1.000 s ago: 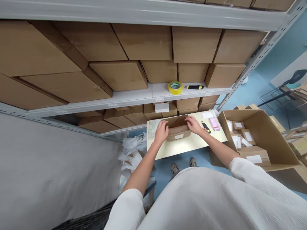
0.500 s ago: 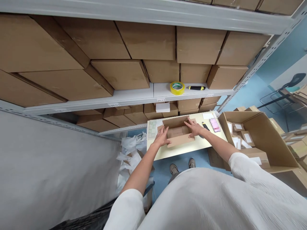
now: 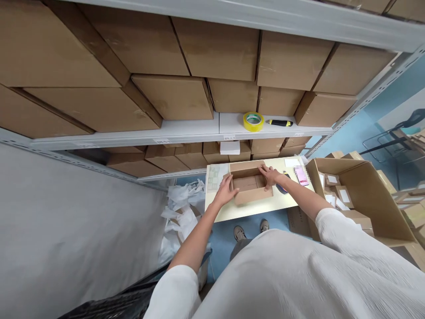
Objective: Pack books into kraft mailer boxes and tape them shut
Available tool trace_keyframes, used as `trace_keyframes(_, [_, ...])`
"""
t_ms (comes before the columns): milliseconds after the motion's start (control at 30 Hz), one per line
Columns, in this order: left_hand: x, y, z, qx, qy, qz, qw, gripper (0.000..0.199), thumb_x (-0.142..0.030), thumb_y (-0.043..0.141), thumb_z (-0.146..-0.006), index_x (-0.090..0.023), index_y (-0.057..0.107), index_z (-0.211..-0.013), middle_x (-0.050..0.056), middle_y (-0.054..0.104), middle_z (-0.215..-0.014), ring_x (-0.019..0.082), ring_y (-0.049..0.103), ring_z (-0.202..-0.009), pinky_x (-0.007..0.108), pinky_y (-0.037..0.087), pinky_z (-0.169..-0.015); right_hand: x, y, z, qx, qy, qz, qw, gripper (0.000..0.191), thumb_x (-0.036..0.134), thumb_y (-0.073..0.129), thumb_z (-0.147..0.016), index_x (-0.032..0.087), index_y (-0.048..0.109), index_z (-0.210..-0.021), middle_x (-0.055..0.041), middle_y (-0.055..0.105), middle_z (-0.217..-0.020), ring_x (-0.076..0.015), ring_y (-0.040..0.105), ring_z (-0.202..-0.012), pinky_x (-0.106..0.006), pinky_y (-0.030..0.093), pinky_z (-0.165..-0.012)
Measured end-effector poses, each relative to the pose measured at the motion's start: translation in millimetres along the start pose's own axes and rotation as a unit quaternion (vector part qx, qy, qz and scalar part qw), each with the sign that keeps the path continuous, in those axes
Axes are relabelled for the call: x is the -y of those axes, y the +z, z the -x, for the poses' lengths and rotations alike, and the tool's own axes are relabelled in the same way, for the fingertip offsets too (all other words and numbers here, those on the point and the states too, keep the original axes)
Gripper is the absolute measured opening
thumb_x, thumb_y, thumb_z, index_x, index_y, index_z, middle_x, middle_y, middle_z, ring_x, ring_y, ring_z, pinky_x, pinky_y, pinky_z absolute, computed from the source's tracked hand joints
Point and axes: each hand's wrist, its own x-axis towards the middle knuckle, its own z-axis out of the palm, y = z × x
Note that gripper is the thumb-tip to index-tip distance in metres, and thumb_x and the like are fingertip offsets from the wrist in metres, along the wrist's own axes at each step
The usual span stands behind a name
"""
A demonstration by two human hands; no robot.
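Brown cardboard box, low and with open top, stands on a cream table, near the middle of the table top. The person has both hands on this box. The left hand is at the box's left side, and its fingers are spread and touch the upper left corner area. The right hand lies over the right part of the far edge, also with the fingers open. The hands are wide apart, with the box between them, but I cannot tell if they really grip it or only press on it. Just left of the box lies a sheet of paper with a pale green print. Under the right wrist there is a dark object, partly hidden, and beyond it are a white paper and a pink item, which is blurred. To the right stands a big open carton with small labelled parcels inside. On the white shelf above the table are a yellow tape roll and a black and yellow cutter, beside stacked cartons.
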Motion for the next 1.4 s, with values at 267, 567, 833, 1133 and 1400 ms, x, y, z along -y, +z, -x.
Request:
trace_keyframes(267, [57.6,-38.1,-25.4,-0.173,-0.261,0.069,0.947,0.040,-0.030,0.058,-0.095,-0.018,0.063,-0.132,0.015,0.074,-0.130,0.028,0.074,-0.117,0.047,0.055,-0.113,-0.9,0.8,3.4,-0.010,0.009,0.020,1.000,0.162,0.070,0.097,-0.056,0.037,-0.003,-0.179,-0.0129,-0.003,-0.187,-0.0531,0.029,-0.159,-0.068,0.037,-0.124])
trace_keyframes(567, [103.1,-43.2,-39.7,-0.098,-0.369,0.022,0.924,0.084,-0.042,0.075,-0.083,-0.011,0.045,-0.155,0.027,0.060,-0.155,0.041,0.052,-0.152,0.054,0.045,-0.124,-5.5,5.5,9.8,-0.022,0.007,0.028,0.999,0.161,0.067,0.098,-0.058,0.033,-0.002,-0.180,-0.0128,-0.003,-0.187,-0.0550,0.033,-0.155,-0.067,0.040,-0.122])
trace_keyframes(833, [112.5,-37.3,-50.7,-0.043,-0.411,0.005,0.911,0.092,-0.043,0.078,-0.080,-0.009,0.038,-0.155,0.032,0.055,-0.155,0.047,0.054,-0.150,0.060,0.048,-0.120,-5.7,6.2,11.7,-0.012,0.011,0.018,1.000,0.162,0.072,0.097,-0.059,0.032,-0.003,-0.180,-0.0107,-0.008,-0.187,-0.0558,0.031,-0.155,-0.068,0.039,-0.122])
trace_keyframes(1133, [112.0,-31.7,-56.2,-0.065,-0.448,-0.011,0.892,0.090,-0.047,0.083,-0.073,-0.014,0.047,-0.148,0.032,0.060,-0.150,0.050,0.058,-0.145,0.067,0.049,-0.116,-4.9,9.6,13.3,-0.023,0.015,0.007,1.000,0.162,0.071,0.098,-0.057,0.034,-0.002,-0.180,-0.0099,-0.006,-0.187,-0.0566,0.032,-0.153,-0.068,0.040,-0.121])
trace_keyframes(1400, [120.0,-29.8,-63.6,-0.047,-0.467,-0.002,0.883,0.091,-0.052,0.091,-0.064,-0.015,0.056,-0.140,0.034,0.058,-0.151,0.054,0.052,-0.149,0.071,0.050,-0.114,-6.5,14.3,12.1,-0.032,0.011,-0.008,0.999,0.161,0.074,0.096,-0.057,0.034,0.000,-0.180,-0.0084,-0.010,-0.187,-0.0565,0.030,-0.154,-0.068,0.038,-0.122])
